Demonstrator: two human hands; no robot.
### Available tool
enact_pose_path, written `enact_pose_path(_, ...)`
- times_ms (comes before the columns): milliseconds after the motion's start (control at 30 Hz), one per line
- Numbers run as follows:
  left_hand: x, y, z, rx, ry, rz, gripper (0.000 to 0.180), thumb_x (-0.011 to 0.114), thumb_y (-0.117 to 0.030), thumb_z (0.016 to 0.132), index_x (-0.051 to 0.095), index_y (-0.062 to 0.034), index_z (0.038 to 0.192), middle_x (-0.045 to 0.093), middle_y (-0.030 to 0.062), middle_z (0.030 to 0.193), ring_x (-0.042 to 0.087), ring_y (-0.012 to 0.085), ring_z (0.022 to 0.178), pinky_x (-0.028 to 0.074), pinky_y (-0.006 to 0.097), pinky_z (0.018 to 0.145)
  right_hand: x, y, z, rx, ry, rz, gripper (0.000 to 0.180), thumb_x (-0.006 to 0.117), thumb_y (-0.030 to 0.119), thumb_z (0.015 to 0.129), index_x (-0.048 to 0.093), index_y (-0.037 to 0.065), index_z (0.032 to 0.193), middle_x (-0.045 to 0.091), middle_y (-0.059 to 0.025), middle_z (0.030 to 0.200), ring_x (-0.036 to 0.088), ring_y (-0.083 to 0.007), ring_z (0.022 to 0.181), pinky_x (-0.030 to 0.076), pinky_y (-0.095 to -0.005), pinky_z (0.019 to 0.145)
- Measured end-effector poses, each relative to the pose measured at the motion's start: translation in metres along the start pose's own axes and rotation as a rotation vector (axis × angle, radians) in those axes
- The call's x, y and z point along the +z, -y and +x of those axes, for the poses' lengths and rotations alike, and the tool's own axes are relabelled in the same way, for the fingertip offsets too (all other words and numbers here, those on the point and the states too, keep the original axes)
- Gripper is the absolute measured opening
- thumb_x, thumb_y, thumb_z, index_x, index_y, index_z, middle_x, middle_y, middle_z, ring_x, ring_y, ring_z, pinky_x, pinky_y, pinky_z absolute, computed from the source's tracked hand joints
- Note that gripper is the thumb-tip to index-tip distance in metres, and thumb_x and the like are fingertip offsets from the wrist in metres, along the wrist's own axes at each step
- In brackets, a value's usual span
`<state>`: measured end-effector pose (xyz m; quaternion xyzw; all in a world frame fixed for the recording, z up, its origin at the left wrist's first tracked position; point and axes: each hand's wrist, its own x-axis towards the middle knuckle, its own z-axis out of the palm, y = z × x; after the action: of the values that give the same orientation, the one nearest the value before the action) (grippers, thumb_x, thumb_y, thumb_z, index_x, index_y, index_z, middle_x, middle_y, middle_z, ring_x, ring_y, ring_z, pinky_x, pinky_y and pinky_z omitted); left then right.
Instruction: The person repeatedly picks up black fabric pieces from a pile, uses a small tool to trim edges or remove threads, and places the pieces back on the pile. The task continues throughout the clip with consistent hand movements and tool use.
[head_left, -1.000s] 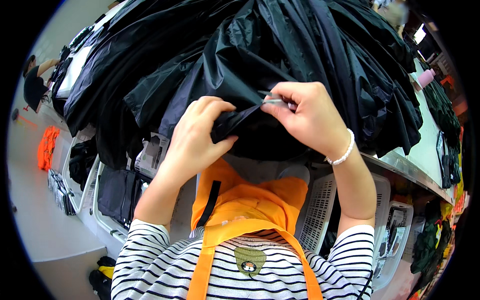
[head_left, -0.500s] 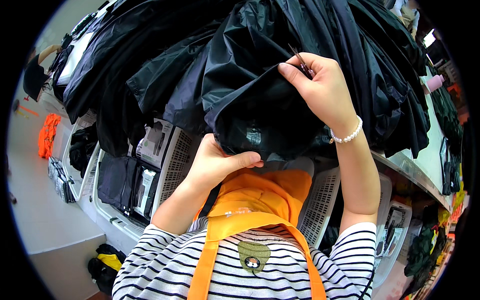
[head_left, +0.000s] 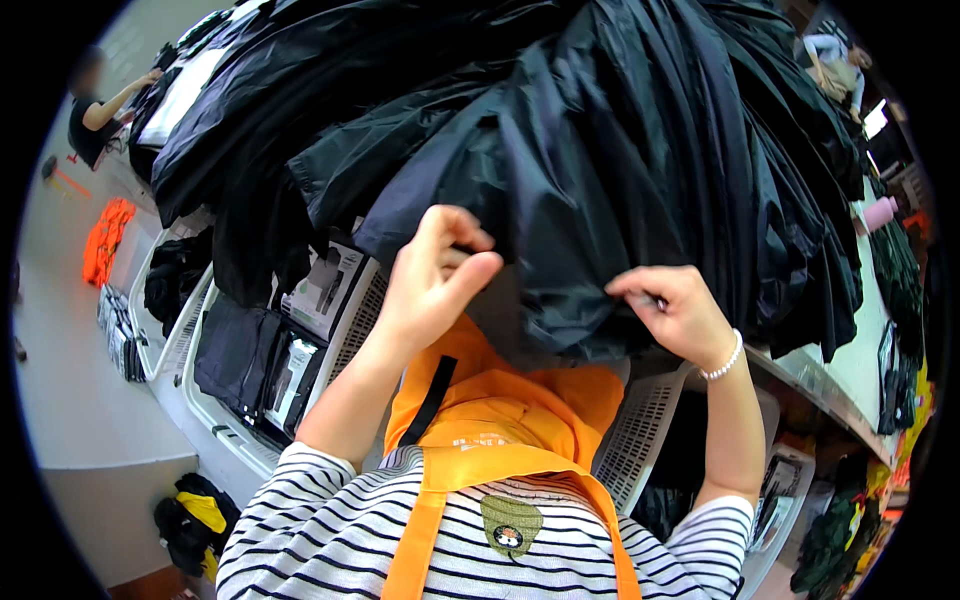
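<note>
Two hands (head_left: pixel 435 280) (head_left: pixel 685 312) flank black fabric (head_left: pixel 565 265) above an apron (head_left: pixel 490 405) with blurred print (head_left: pixel 480 439).

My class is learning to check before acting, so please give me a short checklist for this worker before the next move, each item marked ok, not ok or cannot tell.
1. Both hands in view: ok; left hand and right hand show in front.
2. Black fabric lying flat: not ok; it hangs in folds.
3. Left hand gripping the fabric: cannot tell; its fingers are curled and blurred.
4. Right hand's contents identified: cannot tell; only a small dark bit shows by its fingers.
5. Wrists bare: not ok; a white beaded bracelet is on the right one.
6. Apron worn: ok; orange apron over the striped top.
</note>
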<state>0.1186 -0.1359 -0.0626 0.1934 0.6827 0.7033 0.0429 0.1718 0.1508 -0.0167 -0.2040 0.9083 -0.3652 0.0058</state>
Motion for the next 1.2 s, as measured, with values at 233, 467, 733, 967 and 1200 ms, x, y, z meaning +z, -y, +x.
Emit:
enact_pose_path(233,0.119,0.017,0.033,0.602,0.267,0.609,0.064,0.069,-0.021,0.079,0.044,-0.0022,0.134,0.043,0.0300,0.134,0.046,0.0421,0.120,0.038,0.046,0.103,-0.053,0.027,0.012,0.024,-0.257,0.204,0.023,0.056,0.010,0.095,0.065,0.002,0.115,0.068,-0.0057,0.094,0.061,-0.0070,0.083,0.048,-0.0211,0.073)
enact_pose_path(467,0.155,-0.010,0.043,0.729,0.335,0.733,0.059,0.064,-0.039,0.083,0.050,-0.0031,0.129,0.048,0.0212,0.134,0.044,0.0380,0.124,0.034,0.047,0.104,-0.058,-0.090,0.083,0.170,-0.292,-0.064,0.030,0.048,0.017,0.100,0.060,-0.002,0.120,0.066,-0.0103,0.107,0.061,-0.0113,0.089,0.048,-0.0259,0.082)
enact_pose_path(733,-0.008,-0.047,0.018,0.487,0.424,1.223,0.066,0.080,-0.023,0.065,0.058,-0.0150,0.127,0.046,0.0120,0.141,0.040,0.0326,0.131,0.030,0.045,0.109,-0.044,-0.108,0.082,0.014,-0.436,0.296,0.025,0.047,0.015,0.100,0.063,0.000,0.114,0.067,-0.0056,0.097,0.060,-0.0082,0.077,0.047,-0.0220,0.072)
enact_pose_path(967,0.027,-0.058,0.090,0.070,0.312,0.728,0.045,0.065,-0.040,0.085,0.065,0.0013,0.067,0.060,0.0182,0.062,0.059,0.0365,0.061,0.047,0.039,0.059,-0.033,0.008,0.052,-0.031,-0.312,0.375,0.022,0.063,0.020,0.093,0.068,0.002,0.105,0.063,0.0010,0.081,0.049,-0.0018,0.067,0.040,-0.0172,0.061)
enact_pose_path(1200,0.061,-0.062,0.087,0.477,0.190,0.853,0.037,0.079,-0.034,0.071,0.070,0.0004,0.081,0.064,0.0171,0.072,0.063,0.0296,0.068,0.048,0.034,0.063,-0.024,0.003,0.027,0.145,-0.339,0.369,0.015,0.072,0.008,0.084,0.066,-0.001,0.095,0.059,0.0058,0.074,0.047,-0.0006,0.067,0.039,-0.0178,0.058)
